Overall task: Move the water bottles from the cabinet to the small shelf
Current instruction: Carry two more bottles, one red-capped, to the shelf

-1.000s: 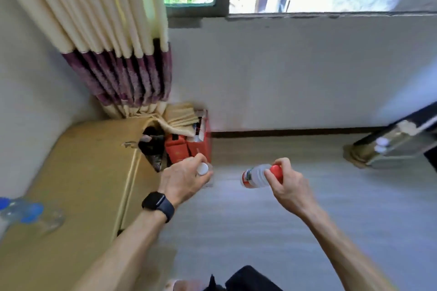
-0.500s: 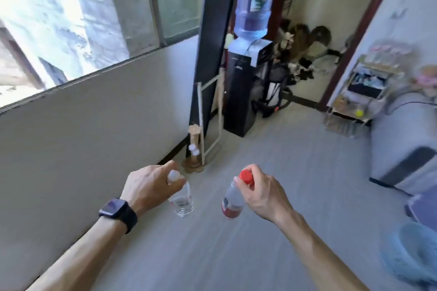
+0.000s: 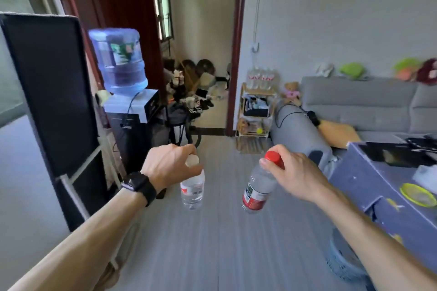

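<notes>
My left hand (image 3: 169, 165) grips a clear water bottle with a white cap (image 3: 192, 192) by its neck, and the bottle hangs down. My right hand (image 3: 293, 173) holds a second water bottle with a red cap and red label (image 3: 257, 190) by its top, tilted slightly. Both bottles hang over the grey floor in front of me. Across the room, beside the doorway, stands the small wooden shelf (image 3: 256, 113). Several bottles (image 3: 260, 78) stand on its top. The cabinet is out of view.
A water dispenser with a blue jug (image 3: 120, 64) stands at the left behind a black panel (image 3: 50, 92). A grey sofa (image 3: 359, 104) lines the right wall. A blue table (image 3: 390, 191) sits at the near right. Open grey floor (image 3: 220, 231) leads to the shelf.
My view has swung right from the cabinet and window wall to face the room and the shelf. Both hands keep their bottles, which now hang more upright.
</notes>
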The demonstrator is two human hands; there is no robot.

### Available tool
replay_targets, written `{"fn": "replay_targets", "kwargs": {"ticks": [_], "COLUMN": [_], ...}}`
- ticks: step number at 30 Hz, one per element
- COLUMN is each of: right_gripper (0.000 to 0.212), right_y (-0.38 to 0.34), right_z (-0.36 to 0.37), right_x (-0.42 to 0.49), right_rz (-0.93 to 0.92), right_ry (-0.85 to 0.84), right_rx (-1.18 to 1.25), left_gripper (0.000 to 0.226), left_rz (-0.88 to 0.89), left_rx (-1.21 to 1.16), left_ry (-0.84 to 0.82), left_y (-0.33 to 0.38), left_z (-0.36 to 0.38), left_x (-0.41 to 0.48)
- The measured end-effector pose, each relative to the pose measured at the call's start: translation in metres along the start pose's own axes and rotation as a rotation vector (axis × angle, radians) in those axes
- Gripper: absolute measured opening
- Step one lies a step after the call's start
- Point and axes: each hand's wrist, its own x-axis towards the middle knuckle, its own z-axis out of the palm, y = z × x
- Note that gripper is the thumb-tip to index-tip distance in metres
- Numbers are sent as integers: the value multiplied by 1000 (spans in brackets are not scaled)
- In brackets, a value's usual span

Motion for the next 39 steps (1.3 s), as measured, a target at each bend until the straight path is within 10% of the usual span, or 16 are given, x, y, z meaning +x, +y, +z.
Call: {"fn": "replay_targets", "kwargs": {"ticks": [11,39], "right_gripper": [40,43], "right_y": [140,427], "right_z": [-37,-18], "right_x": [200,768], "right_rz": [69,138], "right_ry": [249,105], "right_rx": [53,119], "left_gripper": [41,44], "left_rz": [144,321], "left_rx": [66,52], "left_ry": [101,-124], "left_y": [68,112], "left_z": [48,200], "left_x": [286,910]}}
